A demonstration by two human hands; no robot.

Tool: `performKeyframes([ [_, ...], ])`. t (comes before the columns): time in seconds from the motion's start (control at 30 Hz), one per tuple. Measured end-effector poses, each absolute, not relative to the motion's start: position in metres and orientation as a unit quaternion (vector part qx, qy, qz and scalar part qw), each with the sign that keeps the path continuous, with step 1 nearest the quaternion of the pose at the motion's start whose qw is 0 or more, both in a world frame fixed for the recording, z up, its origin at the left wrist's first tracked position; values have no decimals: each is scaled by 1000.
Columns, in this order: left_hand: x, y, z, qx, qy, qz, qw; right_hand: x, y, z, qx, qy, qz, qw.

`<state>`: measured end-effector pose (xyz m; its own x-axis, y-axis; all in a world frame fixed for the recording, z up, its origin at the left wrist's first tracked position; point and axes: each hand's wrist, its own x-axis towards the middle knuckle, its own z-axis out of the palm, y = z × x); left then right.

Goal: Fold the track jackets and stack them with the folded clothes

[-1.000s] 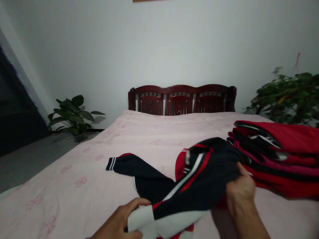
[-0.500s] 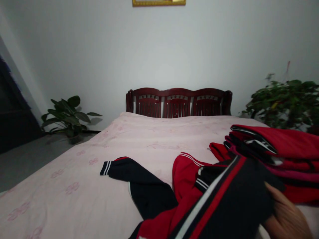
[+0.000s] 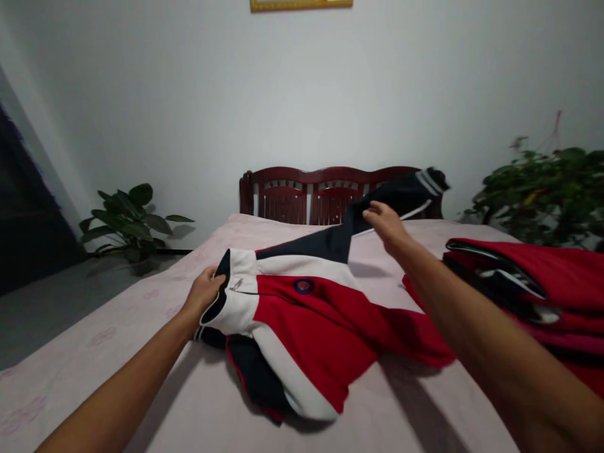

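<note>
A red, white and navy track jacket [image 3: 306, 321] lies across the pink bedspread [image 3: 117, 340], its white collar [image 3: 231, 292] pinched in the left hand [image 3: 202, 294], fingers [image 3: 212, 281] curled over the edge. The right hand [image 3: 387, 225] reaches up to the raised navy sleeve [image 3: 396, 195], fingers [image 3: 372, 214] pressed together against it, grip unclear, with the stack of folded red garments [image 3: 533, 283] just beside
</note>
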<state>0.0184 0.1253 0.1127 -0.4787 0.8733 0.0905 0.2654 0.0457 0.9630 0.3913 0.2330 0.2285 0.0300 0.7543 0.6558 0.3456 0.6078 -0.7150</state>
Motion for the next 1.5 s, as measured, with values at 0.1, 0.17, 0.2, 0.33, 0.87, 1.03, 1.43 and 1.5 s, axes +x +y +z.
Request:
performKeyframes([
  [0.1,-4,133,70,388,691,503,344,389,179,142,-428,-680,269,531],
  [0.17,-11,125,42,371,704,469,383,396,129,80,-446,-686,357,451],
  [0.2,-12,120,32,364,710,455,396,401,104,53,-448,-695,403,392],
  [0.33,-8,111,22,353,728,419,412,406,31,-9,-465,-744,381,292],
  [0.87,30,124,80,399,614,513,449,244,59,-2,-494,-862,-19,108],
  [1.03,30,129,104,419,589,546,424,296,90,31,-362,-920,76,130],
  [1.43,-3,83,61,412,644,504,402,447,109,98,-513,-715,335,336],
  [1.5,-14,74,43,413,658,483,403,454,77,76,-493,-761,334,257],
])
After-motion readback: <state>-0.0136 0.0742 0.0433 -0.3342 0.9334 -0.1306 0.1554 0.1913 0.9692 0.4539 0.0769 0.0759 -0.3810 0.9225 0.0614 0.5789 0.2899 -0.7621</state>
